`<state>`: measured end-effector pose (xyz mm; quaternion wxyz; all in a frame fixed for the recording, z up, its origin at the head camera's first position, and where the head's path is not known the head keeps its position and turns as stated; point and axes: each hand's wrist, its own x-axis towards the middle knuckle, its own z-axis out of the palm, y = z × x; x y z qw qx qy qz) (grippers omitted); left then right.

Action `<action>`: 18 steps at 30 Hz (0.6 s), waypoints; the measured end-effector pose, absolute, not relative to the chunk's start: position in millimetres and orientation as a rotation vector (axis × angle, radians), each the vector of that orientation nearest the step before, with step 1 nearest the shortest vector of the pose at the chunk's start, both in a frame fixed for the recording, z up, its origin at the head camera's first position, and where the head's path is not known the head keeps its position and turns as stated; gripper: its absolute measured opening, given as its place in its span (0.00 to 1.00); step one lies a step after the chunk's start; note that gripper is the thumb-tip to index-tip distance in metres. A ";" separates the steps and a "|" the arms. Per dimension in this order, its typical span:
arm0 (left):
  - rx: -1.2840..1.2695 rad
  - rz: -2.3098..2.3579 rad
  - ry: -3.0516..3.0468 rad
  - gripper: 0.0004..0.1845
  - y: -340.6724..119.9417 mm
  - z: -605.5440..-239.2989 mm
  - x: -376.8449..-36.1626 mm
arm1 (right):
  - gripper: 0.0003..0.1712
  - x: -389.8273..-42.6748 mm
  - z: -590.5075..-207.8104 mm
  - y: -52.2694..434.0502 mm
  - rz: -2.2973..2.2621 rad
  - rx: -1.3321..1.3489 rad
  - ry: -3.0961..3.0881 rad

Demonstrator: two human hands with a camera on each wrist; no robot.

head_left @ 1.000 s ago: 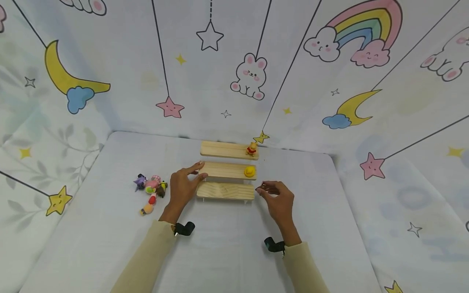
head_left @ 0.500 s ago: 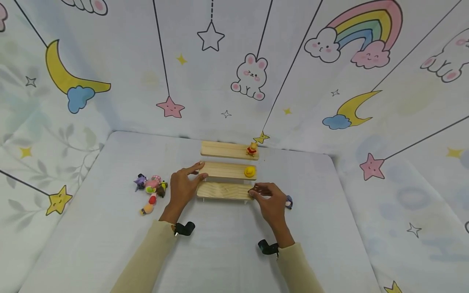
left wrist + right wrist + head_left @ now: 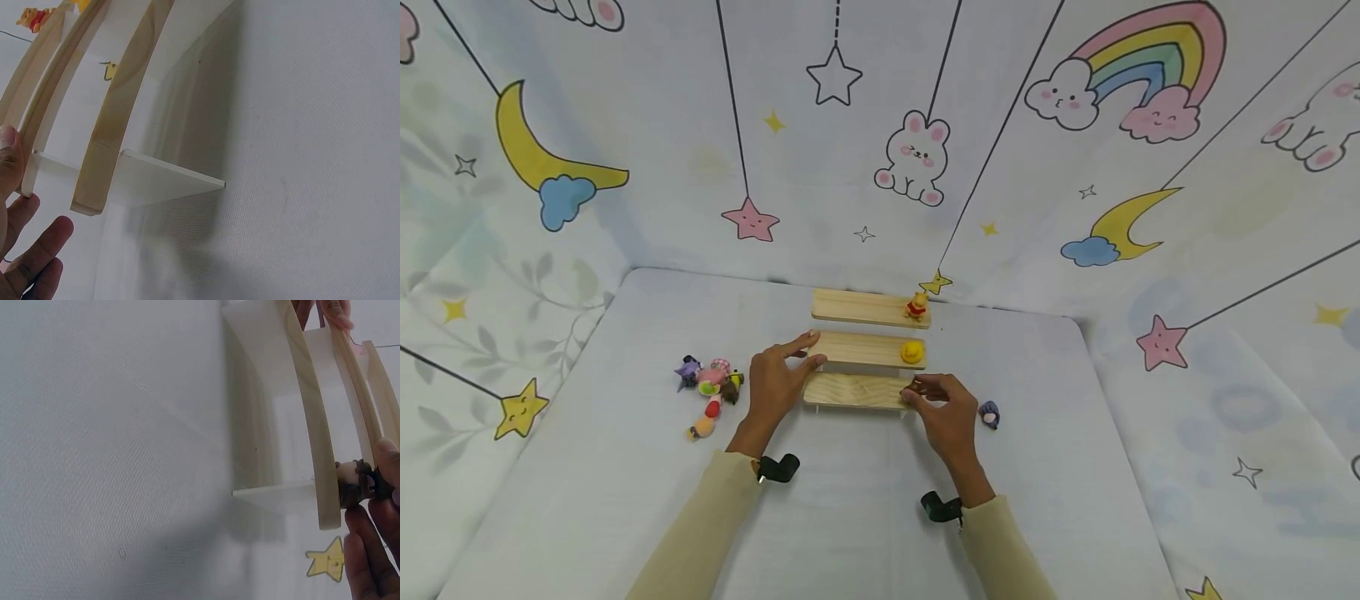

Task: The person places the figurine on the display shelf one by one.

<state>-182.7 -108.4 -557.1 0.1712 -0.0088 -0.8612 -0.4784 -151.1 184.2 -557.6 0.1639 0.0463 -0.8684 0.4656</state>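
A stepped display shelf with three wooden boards [image 3: 850, 389] on white side supports [image 3: 169, 172] stands on the table. My left hand [image 3: 769, 379] grips the left end of its middle board, thumb at the front edge and index finger behind. At the right end of the lowest board, my right hand [image 3: 951, 417] pinches a small dark brown and cream figurine [image 3: 351, 481], its base against the board; fingers hide part of it. A yellow figurine [image 3: 912, 352] sits at the right of the middle board, and a Winnie the Pooh figurine [image 3: 917, 306] at the right of the top board.
Several colourful figurines [image 3: 710, 383] lie clustered on the white table cloth [image 3: 850, 517] left of my left hand. A small dark blue figurine [image 3: 989, 415] lies to the right of my right hand. A printed backdrop [image 3: 820, 167] rises behind the shelf.
My right hand has moved left with the brown figurine, from beside the shelf onto the lowest board's right end. The dark blue figurine has come into sight. My left hand stays put.
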 end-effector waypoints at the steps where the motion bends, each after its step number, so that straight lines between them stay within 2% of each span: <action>1: -0.025 -1.359 -2.444 0.27 -108.5 -557.2 -182.8 | 0.20 -150.9 -558.2 184.0 1.323 0.130 -2.480; 18: -0.042 -1.372 -2.426 0.28 -109.1 -558.9 -182.7 | 0.22 -145.1 -562.8 189.9 1.325 0.111 -2.496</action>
